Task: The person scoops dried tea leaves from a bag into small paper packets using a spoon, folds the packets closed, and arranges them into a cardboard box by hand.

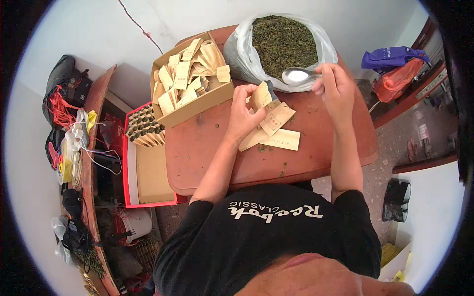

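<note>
My left hand pinches a small brown paper packet near the middle of the table. A dark patch shows behind the packet's upper edge; I cannot tell what it is. In my right hand is a metal spoon, its bowl shiny and without visible leaves, just over the near rim of a clear plastic bag. Dried green-brown leaves, which look like tea, fill that bag. Under and beside my left hand, several flat printed paper packets overlap on the red-brown table.
A cardboard box heaped with paper packets stands at the table's back left. Left of the table, a red-edged box holds rows of leaf-filled packets. A cluttered wooden shelf is further left. Bits of leaf dot the tabletop.
</note>
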A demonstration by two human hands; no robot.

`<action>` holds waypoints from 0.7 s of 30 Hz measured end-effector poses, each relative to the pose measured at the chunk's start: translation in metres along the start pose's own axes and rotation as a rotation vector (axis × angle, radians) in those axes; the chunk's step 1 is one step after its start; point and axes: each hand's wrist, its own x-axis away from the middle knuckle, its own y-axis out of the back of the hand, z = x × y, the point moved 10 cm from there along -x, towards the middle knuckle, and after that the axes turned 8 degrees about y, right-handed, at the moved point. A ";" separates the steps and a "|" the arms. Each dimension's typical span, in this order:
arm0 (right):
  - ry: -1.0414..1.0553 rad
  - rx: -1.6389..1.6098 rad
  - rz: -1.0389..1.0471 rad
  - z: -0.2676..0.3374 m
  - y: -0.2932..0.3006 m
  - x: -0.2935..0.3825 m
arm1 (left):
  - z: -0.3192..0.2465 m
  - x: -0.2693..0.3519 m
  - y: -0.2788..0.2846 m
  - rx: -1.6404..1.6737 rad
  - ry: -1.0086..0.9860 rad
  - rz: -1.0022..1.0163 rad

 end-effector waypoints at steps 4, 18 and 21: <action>-0.070 0.237 0.068 -0.030 -0.003 -0.025 | -0.002 -0.009 -0.006 0.063 0.009 -0.012; -0.400 -0.079 0.016 -0.125 -0.045 -0.009 | 0.023 -0.010 0.000 0.061 -0.024 -0.067; -0.385 -0.125 -0.001 -0.120 -0.035 -0.012 | 0.013 -0.009 0.003 0.042 -0.028 -0.101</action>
